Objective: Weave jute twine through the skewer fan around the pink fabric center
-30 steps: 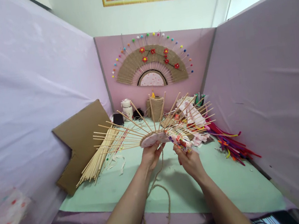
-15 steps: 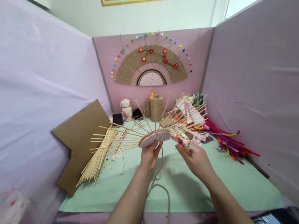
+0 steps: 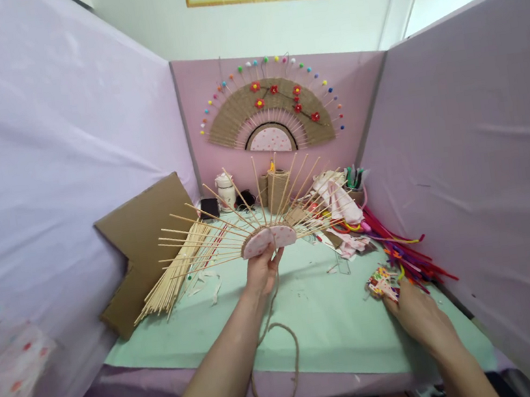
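My left hand (image 3: 263,271) is closed on the base of a fan frame (image 3: 256,244). Its half-round centre has pale pink dotted cloth, and thin wooden sticks (image 3: 199,217) spread outward from the curved edge. A length of jute twine (image 3: 293,346) passes over the centre and hangs in a loop past the table edge. Low over the right of the table, my right hand (image 3: 416,312) is closed around a bright, multicoloured patterned tool (image 3: 383,282), which looks like a glue gun. My palm and fingers hide part of it.
A bundle of sticks (image 3: 172,274) and folded cardboard (image 3: 146,231) lie left. Twine spools (image 3: 278,190) and a white bottle (image 3: 226,191) stand behind. Cloth scraps (image 3: 339,201), pipe cleaners (image 3: 411,253) and a small wire stand (image 3: 342,265) are right. A finished fan (image 3: 268,116) hangs on the back panel.
My right hand has carried the patterned tool from the fan's right edge down and right, near the pipe cleaners. The fan frame has tilted up slightly in my left hand.
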A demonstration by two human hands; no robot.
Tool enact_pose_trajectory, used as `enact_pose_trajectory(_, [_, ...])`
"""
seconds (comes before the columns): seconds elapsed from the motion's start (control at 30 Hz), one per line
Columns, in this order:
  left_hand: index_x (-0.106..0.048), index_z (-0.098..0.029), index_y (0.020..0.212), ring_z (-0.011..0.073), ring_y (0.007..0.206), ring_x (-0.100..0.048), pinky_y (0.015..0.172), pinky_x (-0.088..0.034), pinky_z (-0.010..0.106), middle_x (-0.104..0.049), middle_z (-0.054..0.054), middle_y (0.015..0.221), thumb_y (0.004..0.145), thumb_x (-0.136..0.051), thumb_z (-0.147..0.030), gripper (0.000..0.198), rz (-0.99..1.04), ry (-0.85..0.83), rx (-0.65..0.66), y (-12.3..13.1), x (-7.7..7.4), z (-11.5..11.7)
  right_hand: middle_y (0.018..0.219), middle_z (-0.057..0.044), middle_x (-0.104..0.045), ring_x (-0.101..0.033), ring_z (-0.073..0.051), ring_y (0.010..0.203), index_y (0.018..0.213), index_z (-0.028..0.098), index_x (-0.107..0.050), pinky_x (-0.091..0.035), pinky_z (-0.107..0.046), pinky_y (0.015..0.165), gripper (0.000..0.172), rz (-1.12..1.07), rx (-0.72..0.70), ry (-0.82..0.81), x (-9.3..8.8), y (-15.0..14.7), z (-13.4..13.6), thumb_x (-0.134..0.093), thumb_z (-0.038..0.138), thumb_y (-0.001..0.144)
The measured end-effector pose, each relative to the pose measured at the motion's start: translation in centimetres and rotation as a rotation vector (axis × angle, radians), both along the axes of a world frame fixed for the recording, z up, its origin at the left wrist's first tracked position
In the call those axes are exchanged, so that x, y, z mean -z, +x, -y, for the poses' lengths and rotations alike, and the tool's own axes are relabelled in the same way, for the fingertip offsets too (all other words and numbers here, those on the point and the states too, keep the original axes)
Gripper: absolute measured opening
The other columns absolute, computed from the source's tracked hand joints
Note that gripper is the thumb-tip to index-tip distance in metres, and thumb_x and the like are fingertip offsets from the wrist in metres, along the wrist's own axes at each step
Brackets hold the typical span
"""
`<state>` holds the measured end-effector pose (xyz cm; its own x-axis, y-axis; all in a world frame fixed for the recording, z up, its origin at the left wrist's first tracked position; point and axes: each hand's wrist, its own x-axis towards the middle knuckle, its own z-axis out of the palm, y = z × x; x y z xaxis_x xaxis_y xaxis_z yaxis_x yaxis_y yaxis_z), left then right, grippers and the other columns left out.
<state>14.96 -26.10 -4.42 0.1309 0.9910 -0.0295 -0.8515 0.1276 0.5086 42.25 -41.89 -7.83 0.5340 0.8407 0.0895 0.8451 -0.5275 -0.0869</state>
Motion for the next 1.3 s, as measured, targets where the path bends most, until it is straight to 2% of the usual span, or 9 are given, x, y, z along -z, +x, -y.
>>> enact_pose_trajectory(0.17, [-0.067,-0.019,0.090,0.0165,0.100,-0.066,0.108,-0.043,0.047,-0.072,0.000,0.096,0.059,-0.084,-0.011,0.036,-0.017,0.030,-0.007,0.1,0.1,0.0,0.115,-0.026,-0.061,-0.056,-0.039,0.110,0.110,0.009,-0.061,-0.042,-0.053,0.094,0.047,0.005,-0.225,0.462,-2.7,-3.5,-1.3,-0.053,0.047,0.083])
enact_pose_trajectory(0.23, [-0.067,-0.020,0.091,0.0174,0.103,-0.066,0.107,-0.044,0.045,-0.072,0.000,0.097,0.058,-0.085,-0.012,0.039,-0.036,0.062,-0.018,0.1,0.2,0.0,0.115,-0.018,-0.063,-0.056,-0.032,0.110,0.110,0.017,-0.061,-0.042,-0.048,0.098,0.043,-0.307,-0.441,0.628,-4.4,-7.2,-3.6,-0.053,0.051,0.085])
enact_pose_trajectory(0.3, [-0.067,-0.021,0.093,0.0191,0.104,-0.066,0.103,-0.047,0.043,-0.072,0.001,0.098,0.057,-0.086,-0.014,0.042,-0.070,0.097,-0.034,0.1,0.2,0.1,0.113,-0.012,-0.064,-0.059,-0.026,0.105,0.107,0.020,-0.061,-0.045,-0.042,0.095,0.042,-0.710,-0.581,0.606,-5.5,-11.6,-6.4,-0.059,0.053,0.081])
enact_pose_trajectory(0.43, [-0.067,-0.018,0.093,0.0210,0.096,-0.068,0.094,-0.051,0.038,-0.072,0.002,0.090,0.053,-0.089,-0.023,0.045,-0.157,0.109,-0.104,0.0,-0.1,0.1,0.087,-0.004,-0.064,-0.059,-0.021,0.090,0.080,0.019,-0.060,-0.046,-0.035,0.086,0.039,-1.366,-0.515,0.471,-5.7,-18.0,-10.5,-0.075,0.050,0.062])
enact_pose_trajectory(0.53, [-0.068,-0.018,0.092,0.0205,0.099,-0.067,0.096,-0.049,0.037,-0.073,0.002,0.090,0.052,-0.089,-0.022,0.046,-0.161,0.110,-0.128,-0.2,-0.5,0.2,0.067,0.001,-0.057,-0.052,-0.011,0.062,0.071,0.020,-0.050,-0.047,-0.027,0.063,0.042,-1.579,-0.501,0.351,-6.1,-18.0,-10.1,-0.071,0.055,0.065])
enact_pose_trajectory(0.67, [-0.068,-0.018,0.091,0.0203,0.105,-0.066,0.104,-0.044,0.041,-0.073,0.002,0.093,0.053,-0.088,-0.018,0.043,-0.132,0.113,-0.090,-0.5,-0.7,0.1,0.054,0.010,-0.043,-0.020,-0.001,0.041,0.080,0.021,-0.048,-0.019,-0.014,0.040,0.040,-1.801,-0.501,0.287,-9.9,-13.0,-7.1,-0.076,0.046,0.067])
enact_pose_trajectory(0.83, [-0.068,-0.019,0.089,0.0206,0.107,-0.066,0.108,-0.042,0.045,-0.074,0.001,0.090,0.052,-0.088,-0.014,0.042,-0.108,0.076,-0.089,-0.5,-0.6,0.2,0.071,0.005,-0.056,-0.029,-0.002,0.044,0.096,0.022,-0.060,-0.018,-0.012,0.035,0.037,-1.715,-0.540,0.686,-16.7,-8.5,-5.0,-0.078,0.029,0.065])
enact_pose_trajectory(1.0, [-0.071,-0.016,0.088,0.0222,0.104,-0.068,0.109,-0.041,0.043,-0.075,0.006,0.094,0.057,-0.087,-0.019,0.035,-0.185,0.172,-0.020,-0.6,-0.7,0.5,0.084,0.002,-0.062,-0.034,-0.001,0.044,0.091,0.023,-0.064,-0.025,-0.015,0.034,0.025,-1.505,-0.715,0.904,-21.7,-9.9,-5.3,-0.074,0.029,0.069])
enact_pose_trajectory(1.3, [-0.071,-0.017,0.085,0.0224,0.104,-0.067,0.107,-0.043,0.043,-0.075,0.003,0.092,0.052,-0.089,-0.019,0.037,-0.195,0.144,-0.038,-0.4,-0.5,0.3,0.089,0.001,-0.064,-0.041,-0.001,0.045,0.099,0.021,-0.063,-0.030,-0.015,0.036,0.026,-1.323,-0.870,0.948,-25.8,-11.8,-7.0,-0.070,0.028,0.074])
